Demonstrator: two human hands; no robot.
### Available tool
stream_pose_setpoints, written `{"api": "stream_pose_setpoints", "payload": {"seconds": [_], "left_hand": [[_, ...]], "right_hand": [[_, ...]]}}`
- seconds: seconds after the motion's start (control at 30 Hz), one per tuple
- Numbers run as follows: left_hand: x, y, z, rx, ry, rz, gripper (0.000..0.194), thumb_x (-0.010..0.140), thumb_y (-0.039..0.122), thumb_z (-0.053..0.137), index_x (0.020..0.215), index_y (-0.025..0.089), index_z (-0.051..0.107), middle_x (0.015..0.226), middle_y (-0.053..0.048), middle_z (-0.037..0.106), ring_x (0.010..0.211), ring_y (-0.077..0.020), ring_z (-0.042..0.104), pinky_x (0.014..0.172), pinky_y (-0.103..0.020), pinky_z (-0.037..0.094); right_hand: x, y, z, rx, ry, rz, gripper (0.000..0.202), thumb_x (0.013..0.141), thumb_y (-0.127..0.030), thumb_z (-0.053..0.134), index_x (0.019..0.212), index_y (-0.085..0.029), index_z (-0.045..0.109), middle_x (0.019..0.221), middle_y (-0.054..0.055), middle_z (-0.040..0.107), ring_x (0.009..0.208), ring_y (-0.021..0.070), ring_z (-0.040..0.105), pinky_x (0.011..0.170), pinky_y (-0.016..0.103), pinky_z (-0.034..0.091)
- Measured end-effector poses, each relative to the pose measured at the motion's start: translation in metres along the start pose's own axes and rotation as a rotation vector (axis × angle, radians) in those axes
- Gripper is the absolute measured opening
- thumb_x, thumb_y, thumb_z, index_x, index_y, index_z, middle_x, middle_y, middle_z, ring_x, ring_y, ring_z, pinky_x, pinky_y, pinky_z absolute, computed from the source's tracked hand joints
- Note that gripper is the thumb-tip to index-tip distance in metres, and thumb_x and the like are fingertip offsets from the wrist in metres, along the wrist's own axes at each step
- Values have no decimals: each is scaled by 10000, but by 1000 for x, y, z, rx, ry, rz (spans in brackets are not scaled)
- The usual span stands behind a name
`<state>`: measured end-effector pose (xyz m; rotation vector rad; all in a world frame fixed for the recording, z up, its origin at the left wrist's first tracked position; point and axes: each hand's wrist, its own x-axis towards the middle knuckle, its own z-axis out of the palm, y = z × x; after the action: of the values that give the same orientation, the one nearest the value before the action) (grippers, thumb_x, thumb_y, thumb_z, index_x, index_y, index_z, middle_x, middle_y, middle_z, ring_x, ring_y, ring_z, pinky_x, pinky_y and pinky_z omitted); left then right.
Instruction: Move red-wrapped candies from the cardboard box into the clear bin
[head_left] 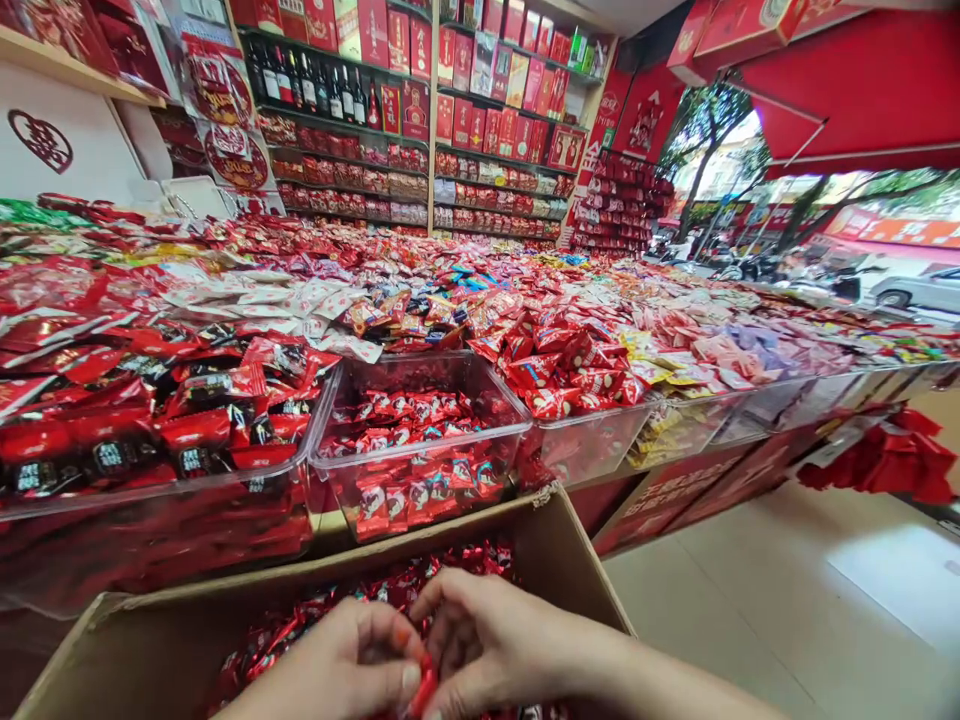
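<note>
Both hands are together over an open cardboard box (577,570) that holds many red-wrapped candies (277,630). Between the fingertips is one small red-wrapped candy (426,688), partly covered by the fingers. My left hand (337,650) pinches it from the left, thumb and forefinger closed. From the other side, my right hand (510,635) has its fingers curled round and its thumb against the candy. Just behind the box stands a clear plastic bin (420,445), partly filled with similar red candies.
Another clear bin (187,490), heaped with red-and-black packets, stands at the left. Red packets (570,365) and yellow packets (660,365) fill bins on the right. Shelves (431,110) with bottles and red boxes line the back. Tiled floor (742,590) lies to the right.
</note>
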<state>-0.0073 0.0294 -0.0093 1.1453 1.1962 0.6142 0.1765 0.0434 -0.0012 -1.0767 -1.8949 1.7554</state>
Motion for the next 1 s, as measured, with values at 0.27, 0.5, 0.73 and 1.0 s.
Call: {"api": "stream_pose_setpoints", "payload": {"seconds": [0.27,0.5,0.73,1.0], "left_hand": [[-8,27,18,-83,21,141,201,673,300,665,851,211,638,693,22,671,656,-150,596,608,-216,452],[-8,20,9,117,65,148,341,781,395,534,1068,213,565,669,19,680,648,-147,583,586,-219,441],[-5,19,11,-128,-22,47,331,785,422,516,939,147,619,565,-11,690,494,-128,594,447,-193,415],[-2,16,13,-75,59,75,295,751,452,542,834,178,612,588,15,667,507,-134,612,410,-179,377]], "right_hand": [[8,-7,-1,389,215,48,377,643,-472,623,754,-164,436,453,-50,526,366,92,504,376,203,414],[5,-6,-6,346,357,-67,333,702,-457,574,769,-140,496,537,-30,529,421,66,475,409,194,395],[1,-12,-5,202,360,-234,232,699,-358,617,688,-131,574,604,-19,526,536,65,452,519,199,372],[2,-13,-9,219,407,-104,267,713,-351,595,633,-96,591,519,-17,495,480,55,402,474,196,320]]}}
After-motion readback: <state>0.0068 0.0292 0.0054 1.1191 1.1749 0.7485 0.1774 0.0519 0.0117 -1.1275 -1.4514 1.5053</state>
